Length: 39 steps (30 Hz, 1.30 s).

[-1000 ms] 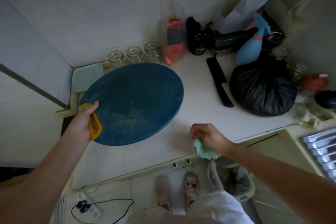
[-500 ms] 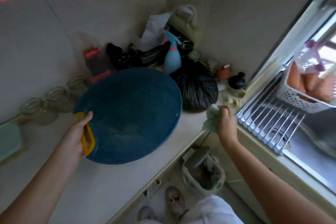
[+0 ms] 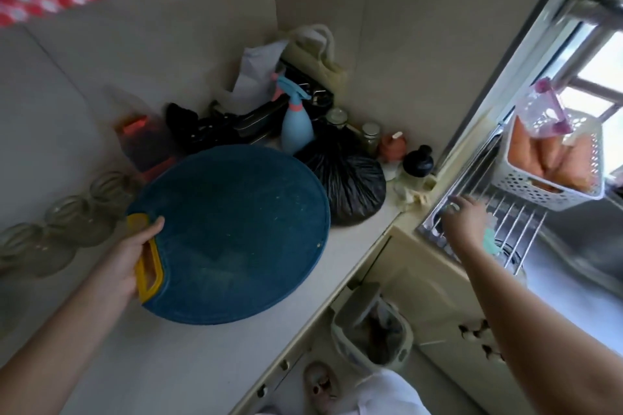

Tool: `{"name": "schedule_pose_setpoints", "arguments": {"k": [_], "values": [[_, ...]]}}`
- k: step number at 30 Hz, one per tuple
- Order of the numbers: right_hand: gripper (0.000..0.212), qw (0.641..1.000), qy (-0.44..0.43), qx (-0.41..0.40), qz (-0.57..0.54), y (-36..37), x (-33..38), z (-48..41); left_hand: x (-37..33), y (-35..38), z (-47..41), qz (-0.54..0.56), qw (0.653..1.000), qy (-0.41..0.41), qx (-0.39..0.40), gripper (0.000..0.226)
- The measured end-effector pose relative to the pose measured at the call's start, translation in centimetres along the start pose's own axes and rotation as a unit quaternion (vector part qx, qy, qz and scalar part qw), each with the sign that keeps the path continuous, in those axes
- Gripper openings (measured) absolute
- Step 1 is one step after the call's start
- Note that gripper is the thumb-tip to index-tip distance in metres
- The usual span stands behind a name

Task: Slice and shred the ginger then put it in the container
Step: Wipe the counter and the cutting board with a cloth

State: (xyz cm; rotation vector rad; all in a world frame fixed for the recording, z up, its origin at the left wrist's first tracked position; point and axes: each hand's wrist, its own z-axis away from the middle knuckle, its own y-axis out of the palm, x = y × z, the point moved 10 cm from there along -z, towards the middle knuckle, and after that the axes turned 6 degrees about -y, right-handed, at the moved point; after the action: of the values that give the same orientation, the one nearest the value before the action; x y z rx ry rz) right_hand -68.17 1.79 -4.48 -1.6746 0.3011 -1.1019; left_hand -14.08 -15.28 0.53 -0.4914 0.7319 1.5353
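A round blue cutting board (image 3: 232,232) with a yellow handle (image 3: 148,263) lies on the white counter (image 3: 168,357). My left hand (image 3: 129,258) grips the handle, thumb on top of the board. Faint pale specks dot the board; no ginger is in view. My right hand (image 3: 463,217) reaches out over the wire rack (image 3: 505,222) across the sink, fingers spread. A pale green cloth (image 3: 490,241) shows under and beside that hand, lying on the rack.
Glass jars (image 3: 67,222) line the wall on the left. A black bag (image 3: 350,182), a blue spray bottle (image 3: 296,125) and small jars crowd the corner. A white basket (image 3: 556,162) hangs over the sink. A bin (image 3: 374,337) stands on the floor below the counter edge.
My right hand carried the green cloth from the counter's front edge rightward to the sink rack. The view swung right; my left hand kept its grip on the board handle.
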Motion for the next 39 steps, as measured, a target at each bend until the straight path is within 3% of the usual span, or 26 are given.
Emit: {"name": "schedule_pose_setpoints", "arguments": {"k": [2,6,11,14,18,23,27,30,33,35,39], "values": [[0.035,0.998,-0.033,-0.029,-0.039,-0.5,2.2,-0.8,-0.3,-0.1,-0.1,0.004,1.0,0.0,0.004,0.016],[0.045,0.996,0.003,0.087,-0.024,3.5,4.4,-1.9,-0.8,0.7,0.2,0.007,1.0,0.004,0.025,0.017],[0.014,0.991,-0.033,0.101,0.085,5.7,3.7,-1.6,-1.0,1.2,0.6,0.01,0.999,0.003,0.052,0.019],[0.017,0.985,-0.034,0.108,0.129,5.9,3.3,-1.4,-1.6,1.2,1.0,0.003,0.997,0.022,0.068,0.023],[0.022,0.996,-0.039,0.07,0.043,3.0,5.5,0.5,-1.5,0.4,1.9,-0.028,0.998,0.027,0.049,0.02],[0.02,0.979,-0.163,-0.078,-0.092,-6.1,13.3,7.0,-1.6,3.0,3.2,0.017,0.996,0.035,0.085,0.019],[0.021,0.939,-0.215,-0.088,-0.252,-7.9,19.4,14.9,-0.2,7.0,4.1,0.08,0.983,0.02,0.163,0.034],[0.021,0.918,-0.226,-0.079,-0.316,-5.8,22.6,21.4,0.7,9.6,4.5,0.101,0.977,0.006,0.188,0.028],[0.021,0.911,-0.232,-0.021,-0.342,-2.0,24.8,25.7,1.3,11.7,4.6,0.102,0.974,0.009,0.203,0.028],[0.006,0.906,-0.248,0.027,-0.341,0.3,25.7,27.1,1.9,12.8,4.7,0.094,0.971,0.004,0.219,0.03],[0.006,0.906,-0.282,0.023,-0.316,1.6,25.1,28.4,3.5,13.2,4.4,0.082,0.974,-0.018,0.213,0.027]]}}
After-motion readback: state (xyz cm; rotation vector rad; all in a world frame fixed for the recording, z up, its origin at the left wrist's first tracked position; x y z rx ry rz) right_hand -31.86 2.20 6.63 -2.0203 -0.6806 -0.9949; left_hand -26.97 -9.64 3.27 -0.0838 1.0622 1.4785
